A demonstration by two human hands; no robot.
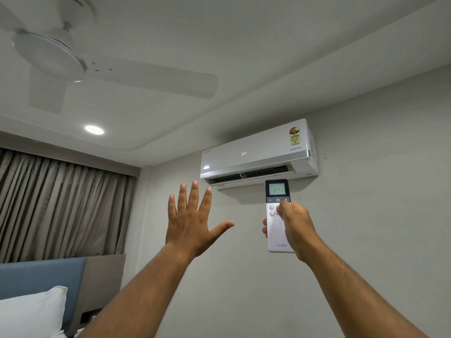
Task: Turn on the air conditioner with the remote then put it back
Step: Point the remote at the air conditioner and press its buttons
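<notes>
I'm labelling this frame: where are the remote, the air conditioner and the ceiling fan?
remote (276, 189): head view, on its lit screen.
air conditioner (256, 152): head view, on its front panel.
ceiling fan (48, 54): head view, on its round hub.

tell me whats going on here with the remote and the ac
A person is pointing a white remote up at the wall-mounted air conditioner. The right hand holds the remote, thumb near the power button; its screen reads 24. The left hand is raised, empty, fingers spread. The unit's panel also shows 24 and its bottom flap looks open, so it appears to be on. The remote has not been put back yet.
</notes>
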